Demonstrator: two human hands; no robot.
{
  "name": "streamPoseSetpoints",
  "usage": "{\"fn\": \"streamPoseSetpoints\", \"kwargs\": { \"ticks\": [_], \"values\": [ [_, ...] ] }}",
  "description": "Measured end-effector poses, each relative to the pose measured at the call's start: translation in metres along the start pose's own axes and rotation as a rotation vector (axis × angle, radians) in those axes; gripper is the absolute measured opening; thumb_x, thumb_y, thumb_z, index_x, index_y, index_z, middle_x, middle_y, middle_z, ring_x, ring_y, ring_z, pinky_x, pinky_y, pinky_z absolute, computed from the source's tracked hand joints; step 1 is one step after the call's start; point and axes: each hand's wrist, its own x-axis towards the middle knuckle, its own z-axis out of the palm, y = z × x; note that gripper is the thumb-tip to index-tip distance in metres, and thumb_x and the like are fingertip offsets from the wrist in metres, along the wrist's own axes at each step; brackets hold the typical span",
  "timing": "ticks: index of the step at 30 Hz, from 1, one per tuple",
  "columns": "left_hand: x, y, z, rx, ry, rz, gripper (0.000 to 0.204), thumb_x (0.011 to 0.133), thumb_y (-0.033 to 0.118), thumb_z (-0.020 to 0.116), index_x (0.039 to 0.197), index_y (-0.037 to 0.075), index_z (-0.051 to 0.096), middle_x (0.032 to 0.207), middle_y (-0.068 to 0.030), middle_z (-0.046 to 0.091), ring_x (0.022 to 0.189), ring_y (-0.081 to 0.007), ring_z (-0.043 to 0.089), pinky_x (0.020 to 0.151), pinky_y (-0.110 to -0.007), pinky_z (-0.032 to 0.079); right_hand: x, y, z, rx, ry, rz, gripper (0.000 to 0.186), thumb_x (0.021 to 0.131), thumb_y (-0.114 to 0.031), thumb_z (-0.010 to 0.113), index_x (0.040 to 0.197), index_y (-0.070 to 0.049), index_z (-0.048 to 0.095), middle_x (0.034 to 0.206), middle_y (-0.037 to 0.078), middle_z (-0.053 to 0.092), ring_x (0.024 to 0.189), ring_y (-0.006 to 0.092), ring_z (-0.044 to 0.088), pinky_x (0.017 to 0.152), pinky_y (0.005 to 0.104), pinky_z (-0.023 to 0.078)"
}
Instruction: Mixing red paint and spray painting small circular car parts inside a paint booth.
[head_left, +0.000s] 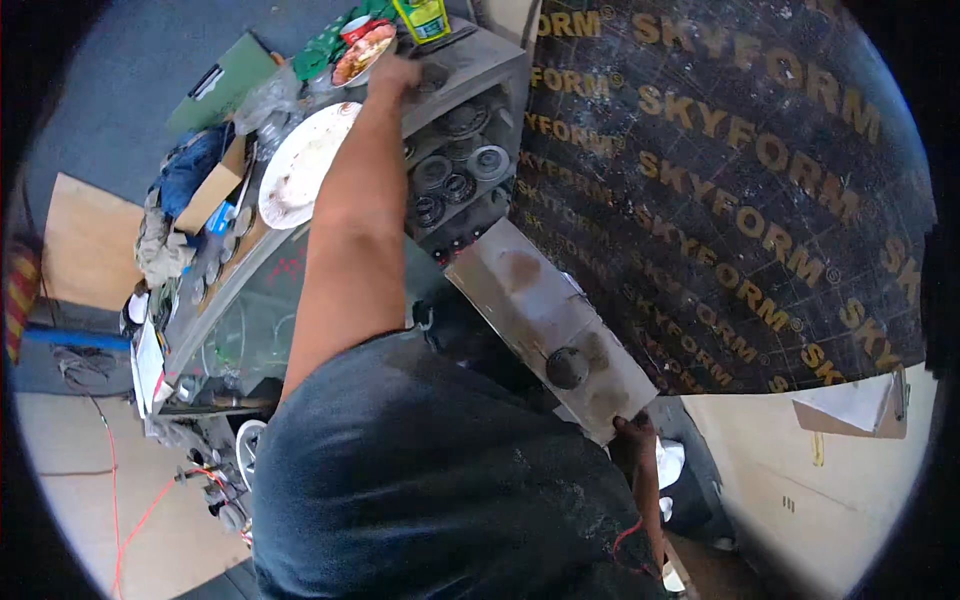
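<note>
A person in a dark T-shirt (430, 470) works with both arms spread wide, the left hand (397, 78) stretched out over a grey tabletop (480, 66) and the right hand (634, 442) low beside the body, gripping a long, pale grey panel (527, 300). The right hand's fingers are clamped on the near corner of the panel, which slants across the front of the body, its face marked by brown stains and one dark, round spot (567, 368). The left hand is right beside a plate of food (362, 58); whether its fingers are apart or together, or on the rim, cannot be told. Around the plate of food are a red-and-white cup (356, 29), a crumpled green cloth (322, 47) and a yellow-green packet (425, 20). Nearer the body, partly behind the left arm (358, 200), lies a large white platter (305, 165) streaked with brown, with a clear plastic bag (268, 108) and a green clipboard (228, 84) beyond it. Round, ring-shaped parts (489, 162) fill the shelves under the tabletop, and a dark sheet (720, 190) with repeated gold lettering stands at the right, just beside the panel
</note>
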Motion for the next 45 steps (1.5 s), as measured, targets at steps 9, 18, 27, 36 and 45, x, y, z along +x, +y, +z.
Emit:
{"fn": "streamPoseSetpoints", "kwargs": {
  "ticks": [9,18,27,36,45],
  "values": [
    [-0.012,0.057,0.010,-0.003,0.380,0.339,0.070,0.078,0.041,0.073,0.127,-0.003,0.048,0.127,-0.0255,0.053,0.115,-0.0400,0.055,0.098,-0.043,0.046,-0.011,-0.001,0.008,-0.043,0.031,-0.013,0.059,0.078,0.002,0.065,0.134,-0.002,0.048,0.126,0.008,0.058,0.116,0.0243,0.055,0.101,0.0370,0.042],
    [-0.040,0.103,0.020,-0.016,0.474,0.374,0.063,0.078,0.044,0.074,0.128,0.013,0.053,0.135,-0.0175,0.048,0.122,-0.0396,0.047,0.098,-0.055,0.042,-0.013,0.002,0.017,-0.032,0.056,-0.020,0.064,0.078,0.004,0.066,0.138,-0.007,0.046,0.131,0.007,0.055,0.119,0.0251,0.054,0.102,0.0386,0.042],
    [-0.344,0.106,0.033,-0.119,-0.677,1.355,0.052,0.075,0.028,0.074,0.123,0.013,0.060,0.128,-0.0148,0.053,0.121,-0.0356,0.050,0.100,-0.047,0.043,-0.002,-0.009,0.029,-0.061,-0.040,-0.091,0.066,0.076,0.002,0.069,0.137,-0.005,0.044,0.129,0.012,0.055,0.121,0.0305,0.053,0.102,0.0469,0.044],
    [-0.400,0.063,0.059,-0.029,-0.613,1.367,0.055,0.076,0.029,0.076,0.127,0.018,0.057,0.129,-0.0088,0.050,0.125,-0.0341,0.045,0.101,-0.046,0.042,0.013,-0.016,0.037,0.051,-0.224,-0.049,0.061,0.078,-0.002,0.070,0.133,-0.002,0.044,0.127,0.012,0.056,0.115,0.0288,0.057,0.097,0.0445,0.048],
    [-0.397,0.059,0.041,-0.150,-0.620,1.384,0.058,0.073,0.028,0.077,0.124,0.013,0.056,0.126,-0.0162,0.048,0.121,-0.0360,0.047,0.099,-0.048,0.042,0.013,-0.017,0.053,0.033,-0.270,-0.050,0.051,0.080,0.000,0.062,0.129,-0.001,0.049,0.124,0.012,0.059,0.115,0.0304,0.058,0.098,0.0458,0.047]
  ]
}}
